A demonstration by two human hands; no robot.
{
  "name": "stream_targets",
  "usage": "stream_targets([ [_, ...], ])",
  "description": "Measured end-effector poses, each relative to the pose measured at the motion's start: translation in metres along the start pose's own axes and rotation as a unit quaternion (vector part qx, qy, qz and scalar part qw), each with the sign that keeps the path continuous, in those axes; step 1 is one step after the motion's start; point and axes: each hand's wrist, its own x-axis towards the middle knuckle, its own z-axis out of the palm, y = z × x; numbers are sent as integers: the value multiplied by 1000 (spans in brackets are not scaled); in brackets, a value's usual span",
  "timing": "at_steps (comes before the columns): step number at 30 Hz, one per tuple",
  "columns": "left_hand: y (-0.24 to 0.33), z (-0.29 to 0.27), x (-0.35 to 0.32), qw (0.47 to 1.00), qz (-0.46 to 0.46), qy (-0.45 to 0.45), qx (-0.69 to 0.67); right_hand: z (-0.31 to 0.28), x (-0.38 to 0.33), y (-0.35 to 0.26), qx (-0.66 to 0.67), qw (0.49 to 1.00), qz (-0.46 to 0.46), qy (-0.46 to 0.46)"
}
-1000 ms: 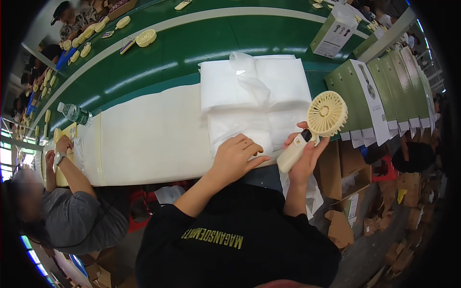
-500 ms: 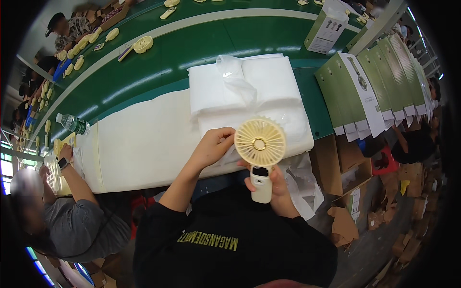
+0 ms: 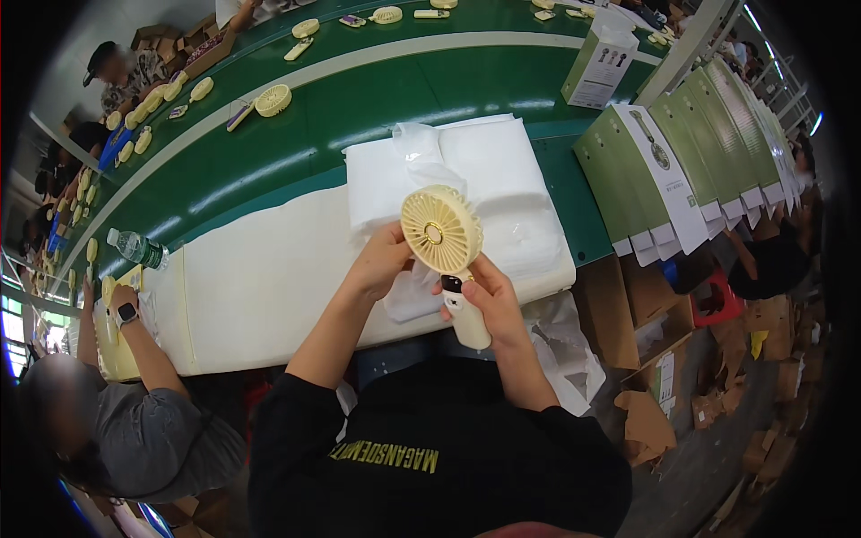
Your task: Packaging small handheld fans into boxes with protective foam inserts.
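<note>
My right hand (image 3: pixel 489 300) is wrapped round the handle of a cream handheld fan (image 3: pixel 441 231), whose round slatted head tilts up and to the left. A small dark display shows near the top of the handle. Beside the fan head, my left hand (image 3: pixel 381 262) is closed, its fingertips partly hidden by the fan. A thin white translucent bag (image 3: pixel 414 298) hangs below these fingers and seems pinched in them. Just beyond both hands lies a stack of soft white bags (image 3: pixel 511 170), with a crumpled clear piece on top.
Green and white cartons (image 3: pixel 637 170) stand in a row at right. A green conveyor (image 3: pixel 359 99) carrying several fans runs along the far side. A water bottle (image 3: pixel 137 248) lies at left, near a co-worker (image 3: pixel 148 421). Open cardboard boxes (image 3: pixel 610 309) sit below the table's right end.
The fan has moved left and slightly upward, its head turning toward my left hand. My left hand has shifted slightly left, close against the fan head.
</note>
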Motion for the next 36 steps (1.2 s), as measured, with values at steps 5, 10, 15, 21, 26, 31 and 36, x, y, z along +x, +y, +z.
stream_targets([
  [5, 30, 6, -8, 980, 143, 39, 130, -18, -7, -21, -585, 776, -233, 47],
  [10, 10, 54, -36, 711, 518, -45, 474, -11, 7, -22, -460, 843, -208, 183],
  [15, -26, 99, -37, 968, 215, 119, -49, -14, 15, -13, -227, 881, -306, 280],
  [21, -8, 66, -16, 991, 117, -25, -58, -42, -18, -5, -667, 642, -339, 168],
  [26, -5, 91, -21, 964, 123, -160, 176, -63, -36, -20, -671, 460, -481, 326],
  [31, 9, 148, -11, 841, 281, -413, 207, -116, -67, -46, -523, 570, -519, 364],
  [36, -1, 187, 37, 799, 411, -357, 256, -135, -80, -96, -69, 732, -274, 620],
])
